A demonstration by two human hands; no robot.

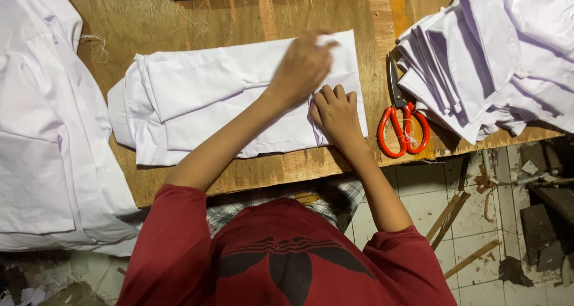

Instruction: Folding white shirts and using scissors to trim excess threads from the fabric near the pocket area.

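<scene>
Folded white shirt (pixel 239 96), left hand (pixel 305 67) flat, right hand (pixel 336 111) pressing

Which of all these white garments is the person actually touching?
The folded white garment in the middle of the table, under both hands; the stacks at left and right lie untouched.

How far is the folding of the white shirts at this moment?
Done: a stack of folded pieces lies right of the scissors. In hand: left hand and right hand press the half-folded shirt. Left: unfolded garments on the table's left.
</scene>
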